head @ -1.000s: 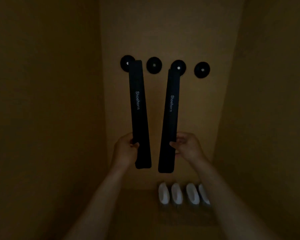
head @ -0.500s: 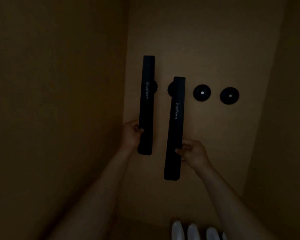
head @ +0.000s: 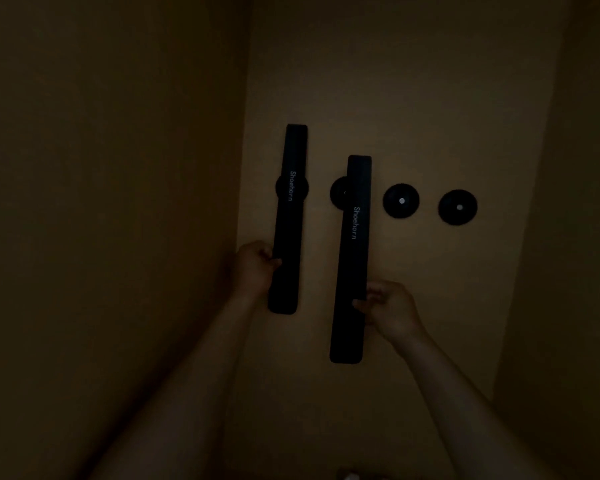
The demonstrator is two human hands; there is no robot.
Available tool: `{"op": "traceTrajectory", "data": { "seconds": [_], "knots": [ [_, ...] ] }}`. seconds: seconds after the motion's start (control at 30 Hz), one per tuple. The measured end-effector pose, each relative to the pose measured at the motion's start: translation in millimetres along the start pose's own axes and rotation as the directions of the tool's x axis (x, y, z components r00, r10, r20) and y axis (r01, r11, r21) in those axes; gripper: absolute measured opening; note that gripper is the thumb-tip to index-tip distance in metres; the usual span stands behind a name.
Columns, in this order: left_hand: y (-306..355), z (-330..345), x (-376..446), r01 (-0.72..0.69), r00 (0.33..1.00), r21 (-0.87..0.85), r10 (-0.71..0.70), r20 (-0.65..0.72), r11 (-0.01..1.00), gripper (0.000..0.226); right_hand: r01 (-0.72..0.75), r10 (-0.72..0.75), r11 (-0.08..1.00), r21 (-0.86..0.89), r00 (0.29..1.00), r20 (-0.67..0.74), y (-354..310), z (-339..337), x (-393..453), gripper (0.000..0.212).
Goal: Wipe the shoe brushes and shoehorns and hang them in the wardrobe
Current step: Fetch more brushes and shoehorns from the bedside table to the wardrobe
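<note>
Inside a dim wardrobe, a person holds two black shoehorns upright against the back wall. The left hand (head: 253, 268) grips the lower part of the left shoehorn (head: 288, 220), which overlaps the first round wall hook (head: 278, 187). The right hand (head: 390, 308) pinches the right shoehorn (head: 352, 258), partly covering the second hook (head: 338, 192). Four hooks show; the two on the right, third (head: 401, 200) and fourth (head: 458, 207), are bare.

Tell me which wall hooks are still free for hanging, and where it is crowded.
Free: the two right-hand round hooks, third hook and fourth hook, with bare back wall around them. Crowded: the left pair. The left hand holds the left shoehorn across the first hook; the right hand holds the right shoehorn partly over the second hook.
</note>
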State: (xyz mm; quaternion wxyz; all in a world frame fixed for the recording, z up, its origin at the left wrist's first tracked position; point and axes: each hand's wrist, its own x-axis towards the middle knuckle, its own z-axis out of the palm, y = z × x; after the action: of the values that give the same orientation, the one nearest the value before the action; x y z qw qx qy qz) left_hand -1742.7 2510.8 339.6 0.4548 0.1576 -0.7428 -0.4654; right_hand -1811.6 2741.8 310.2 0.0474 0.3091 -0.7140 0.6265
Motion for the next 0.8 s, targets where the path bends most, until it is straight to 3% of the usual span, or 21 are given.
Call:
{"op": "traceTrajectory", "data": {
  "seconds": [0.17, 0.27, 0.8],
  "knots": [
    [2.0, -2.0, -1.9, -0.024, 0.998, 0.082, 0.029, -0.062, 0.996, 0.04, -0.003, 0.004, 1.0, 0.01, 1.0, -0.012, -9.9, 2.6, 8.6, 0.032],
    [1.6, -4.3, -2.4, -0.013, 0.998, 0.125, 0.02, -0.054, 0.992, 0.04, -0.016, 0.016, 1.0, 0.016, 1.0, -0.011, -15.1, 2.1, 12.1, 0.024],
    [-0.3, -3.0, 3.0, 0.008, 0.999, 0.107, -0.002, -0.052, 0.994, 0.039, -0.063, 0.053, 0.991, -0.118, 0.994, -0.092, -36.9, 13.2, 53.7, 0.028]
  ]
}}
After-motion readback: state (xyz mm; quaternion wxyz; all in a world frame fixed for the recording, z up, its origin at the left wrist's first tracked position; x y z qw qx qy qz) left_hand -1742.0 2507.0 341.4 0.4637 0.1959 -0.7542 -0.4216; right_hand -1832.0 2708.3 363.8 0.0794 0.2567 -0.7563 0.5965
